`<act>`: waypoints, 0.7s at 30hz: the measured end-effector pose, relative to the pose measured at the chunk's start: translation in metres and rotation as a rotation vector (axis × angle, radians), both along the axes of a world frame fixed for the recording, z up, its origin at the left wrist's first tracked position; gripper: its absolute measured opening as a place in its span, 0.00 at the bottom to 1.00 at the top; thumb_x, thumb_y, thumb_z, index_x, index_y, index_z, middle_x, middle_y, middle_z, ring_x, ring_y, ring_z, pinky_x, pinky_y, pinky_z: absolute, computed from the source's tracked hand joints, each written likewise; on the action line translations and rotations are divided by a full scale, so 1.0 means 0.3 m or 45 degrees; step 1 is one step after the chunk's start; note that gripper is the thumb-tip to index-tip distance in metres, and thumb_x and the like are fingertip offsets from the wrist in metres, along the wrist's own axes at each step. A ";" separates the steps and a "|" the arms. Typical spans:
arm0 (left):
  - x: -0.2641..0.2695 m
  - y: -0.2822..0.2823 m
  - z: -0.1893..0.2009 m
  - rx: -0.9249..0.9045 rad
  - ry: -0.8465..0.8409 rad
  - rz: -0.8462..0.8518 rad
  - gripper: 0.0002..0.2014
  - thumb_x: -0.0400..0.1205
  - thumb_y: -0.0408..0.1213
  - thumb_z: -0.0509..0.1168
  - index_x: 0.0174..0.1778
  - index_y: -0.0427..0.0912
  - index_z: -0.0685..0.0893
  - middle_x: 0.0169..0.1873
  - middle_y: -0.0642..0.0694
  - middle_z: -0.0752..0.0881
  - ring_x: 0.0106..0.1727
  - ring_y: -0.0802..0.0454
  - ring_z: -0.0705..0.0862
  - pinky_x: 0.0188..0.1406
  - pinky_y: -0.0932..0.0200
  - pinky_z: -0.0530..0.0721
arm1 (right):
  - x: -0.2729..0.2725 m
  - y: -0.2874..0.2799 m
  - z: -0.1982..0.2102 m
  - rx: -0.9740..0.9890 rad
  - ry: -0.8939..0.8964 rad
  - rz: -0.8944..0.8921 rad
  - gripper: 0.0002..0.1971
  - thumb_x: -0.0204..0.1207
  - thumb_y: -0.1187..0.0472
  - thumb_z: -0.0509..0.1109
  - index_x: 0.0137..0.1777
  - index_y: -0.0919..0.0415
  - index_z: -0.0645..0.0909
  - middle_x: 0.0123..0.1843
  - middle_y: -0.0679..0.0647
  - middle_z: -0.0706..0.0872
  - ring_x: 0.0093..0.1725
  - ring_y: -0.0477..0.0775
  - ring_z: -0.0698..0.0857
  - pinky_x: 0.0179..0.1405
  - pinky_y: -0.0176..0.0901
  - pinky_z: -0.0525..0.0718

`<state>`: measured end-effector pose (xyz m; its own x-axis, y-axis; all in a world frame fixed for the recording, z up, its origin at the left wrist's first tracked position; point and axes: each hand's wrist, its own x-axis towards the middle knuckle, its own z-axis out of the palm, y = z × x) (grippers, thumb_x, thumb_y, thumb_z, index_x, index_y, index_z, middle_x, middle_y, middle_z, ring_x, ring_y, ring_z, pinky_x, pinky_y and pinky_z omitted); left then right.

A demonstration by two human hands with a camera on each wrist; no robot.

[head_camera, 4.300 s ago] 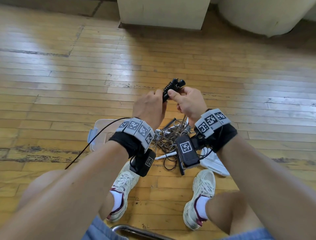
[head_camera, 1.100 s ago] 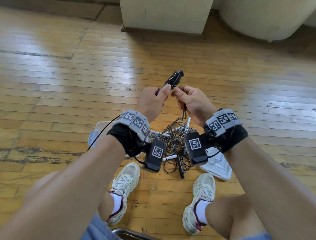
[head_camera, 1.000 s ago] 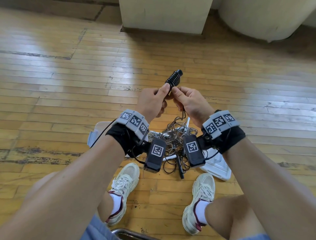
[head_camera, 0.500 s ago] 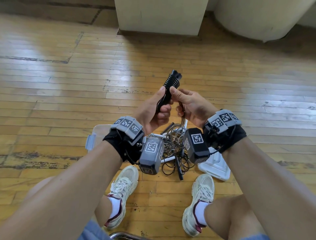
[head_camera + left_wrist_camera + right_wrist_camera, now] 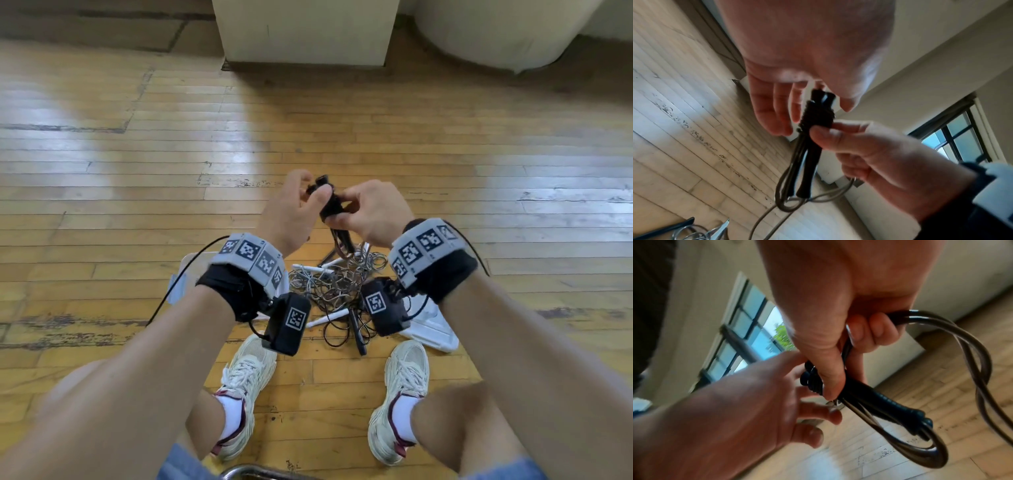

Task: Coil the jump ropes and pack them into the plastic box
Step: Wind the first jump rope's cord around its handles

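Black jump-rope handles wound with dark cord [image 5: 330, 205] sit pinched in the right hand [image 5: 371, 214]; the left hand [image 5: 291, 214] hovers just left, fingers relaxed.

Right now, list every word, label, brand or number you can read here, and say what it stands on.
No readable words, brands or numbers.
Left wristband: black-and-white square marker patterns, no letters.
Right wristband: the same patterns.
Both wrist cameras: one square marker each.
Black jump rope bundle: no print visible.
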<state>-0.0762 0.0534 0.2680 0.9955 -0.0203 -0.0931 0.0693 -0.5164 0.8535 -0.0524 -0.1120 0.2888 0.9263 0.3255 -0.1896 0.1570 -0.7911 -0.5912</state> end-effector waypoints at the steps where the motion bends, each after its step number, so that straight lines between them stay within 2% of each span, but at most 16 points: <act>1: -0.007 -0.009 -0.003 0.028 0.002 -0.021 0.18 0.88 0.54 0.59 0.64 0.44 0.73 0.48 0.43 0.86 0.41 0.43 0.89 0.34 0.49 0.90 | -0.008 0.020 -0.008 -0.095 -0.044 0.033 0.12 0.75 0.47 0.78 0.55 0.50 0.90 0.43 0.46 0.90 0.44 0.50 0.89 0.45 0.45 0.88; 2: -0.011 -0.016 -0.005 0.080 -0.003 -0.017 0.18 0.88 0.55 0.59 0.59 0.43 0.74 0.43 0.42 0.86 0.36 0.43 0.88 0.29 0.51 0.88 | -0.015 0.039 -0.014 -0.181 -0.082 0.047 0.12 0.75 0.46 0.78 0.53 0.51 0.90 0.43 0.48 0.90 0.43 0.53 0.89 0.46 0.49 0.89; 3: -0.011 -0.019 -0.005 0.153 -0.034 0.018 0.19 0.88 0.56 0.58 0.53 0.41 0.75 0.38 0.43 0.86 0.33 0.42 0.86 0.28 0.51 0.85 | -0.022 0.054 -0.018 -0.238 -0.110 0.057 0.13 0.74 0.45 0.78 0.52 0.52 0.90 0.43 0.49 0.90 0.43 0.54 0.89 0.47 0.50 0.90; 6: 0.012 0.000 0.003 0.324 -0.144 0.121 0.18 0.88 0.47 0.58 0.34 0.41 0.74 0.27 0.47 0.76 0.32 0.45 0.75 0.32 0.51 0.72 | -0.041 0.070 -0.008 -0.139 -0.109 0.139 0.13 0.73 0.44 0.79 0.51 0.51 0.91 0.40 0.48 0.91 0.41 0.51 0.89 0.45 0.50 0.90; 8: 0.028 0.022 0.011 0.204 -0.102 0.125 0.19 0.86 0.39 0.58 0.27 0.43 0.70 0.24 0.47 0.72 0.28 0.47 0.70 0.29 0.52 0.67 | -0.047 0.061 0.010 0.104 -0.040 0.171 0.13 0.74 0.47 0.80 0.52 0.54 0.90 0.41 0.49 0.92 0.41 0.50 0.90 0.47 0.52 0.90; 9: 0.030 0.030 0.017 0.027 -0.049 0.155 0.18 0.85 0.36 0.58 0.26 0.42 0.70 0.23 0.46 0.71 0.26 0.47 0.69 0.26 0.52 0.67 | -0.047 0.053 0.019 0.255 0.031 0.151 0.14 0.75 0.49 0.80 0.53 0.56 0.89 0.42 0.51 0.92 0.42 0.50 0.91 0.49 0.53 0.91; 12: 0.018 0.033 0.042 -0.530 0.179 0.274 0.16 0.84 0.33 0.57 0.29 0.42 0.71 0.22 0.45 0.71 0.18 0.51 0.67 0.16 0.62 0.62 | -0.041 0.026 0.035 0.615 0.275 0.096 0.13 0.77 0.52 0.77 0.54 0.60 0.81 0.44 0.59 0.92 0.44 0.60 0.92 0.51 0.56 0.90; 13: 0.011 0.031 0.050 -0.650 0.256 0.294 0.15 0.85 0.33 0.57 0.30 0.41 0.71 0.21 0.46 0.71 0.16 0.52 0.66 0.15 0.65 0.61 | -0.040 0.021 0.039 0.729 0.368 0.088 0.12 0.77 0.52 0.76 0.52 0.59 0.80 0.44 0.60 0.92 0.42 0.65 0.88 0.47 0.58 0.87; 14: 0.005 0.029 0.060 -0.742 0.319 0.309 0.13 0.85 0.33 0.57 0.32 0.41 0.71 0.21 0.46 0.73 0.15 0.54 0.66 0.13 0.66 0.61 | -0.038 0.017 0.040 0.848 0.459 0.063 0.11 0.77 0.53 0.75 0.51 0.58 0.79 0.43 0.60 0.90 0.40 0.65 0.84 0.41 0.55 0.84; 16: 0.001 0.030 0.073 -0.880 0.417 0.365 0.09 0.85 0.33 0.58 0.38 0.37 0.72 0.19 0.45 0.77 0.15 0.54 0.68 0.12 0.66 0.63 | -0.036 0.015 0.043 1.048 0.564 -0.001 0.08 0.76 0.56 0.72 0.49 0.59 0.78 0.40 0.56 0.88 0.37 0.60 0.83 0.34 0.46 0.83; 19: 0.008 0.034 0.068 -1.107 0.548 0.425 0.06 0.85 0.33 0.58 0.49 0.32 0.74 0.21 0.42 0.80 0.14 0.55 0.69 0.10 0.67 0.67 | -0.029 0.023 0.033 1.218 0.505 -0.059 0.01 0.83 0.66 0.67 0.50 0.62 0.80 0.38 0.53 0.86 0.32 0.49 0.83 0.29 0.37 0.79; 21: 0.017 0.036 0.064 -1.274 0.618 0.422 0.09 0.85 0.33 0.55 0.58 0.32 0.72 0.25 0.39 0.79 0.13 0.56 0.69 0.09 0.67 0.66 | -0.022 0.032 0.020 1.238 0.445 -0.096 0.07 0.84 0.73 0.65 0.53 0.63 0.83 0.39 0.56 0.84 0.32 0.48 0.77 0.29 0.36 0.72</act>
